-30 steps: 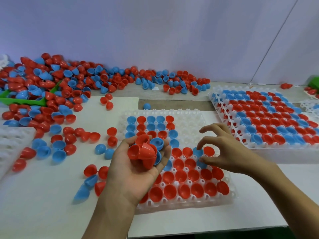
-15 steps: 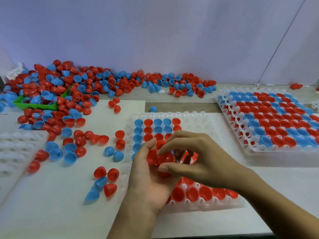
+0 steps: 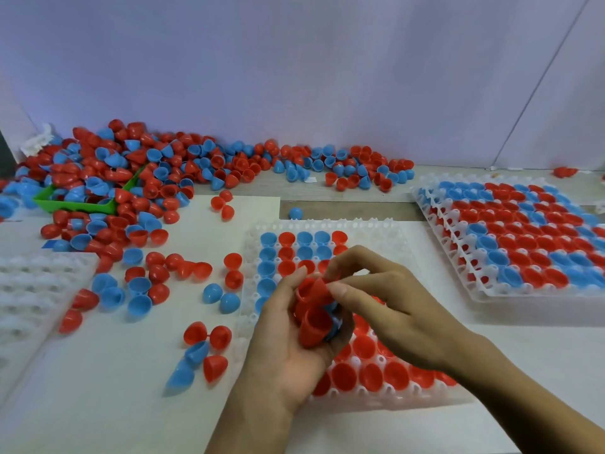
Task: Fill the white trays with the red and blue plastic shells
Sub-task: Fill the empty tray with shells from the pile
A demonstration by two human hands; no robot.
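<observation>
My left hand (image 3: 288, 342) is cupped palm-up over the middle white tray (image 3: 370, 231), holding a handful of shells (image 3: 312, 326), mostly red with a blue one underneath. My right hand (image 3: 383, 299) reaches into that handful, thumb and forefinger pinched on the top red shell (image 3: 314, 288). The tray holds blue and red shells in its far-left rows and red shells along its near rows; its far-right cells are bare. My hands hide the tray's centre.
A big pile of loose red and blue shells (image 3: 147, 172) covers the back left around a green bin (image 3: 78, 204). Scattered shells (image 3: 140, 290) lie left of the tray. A full tray (image 3: 510, 237) stands at right, an unfilled white tray (image 3: 29, 290) at left.
My right hand moved from the tray's right side to the handful in my left hand and pinched a red shell. The left hand stayed cupped over the tray.
</observation>
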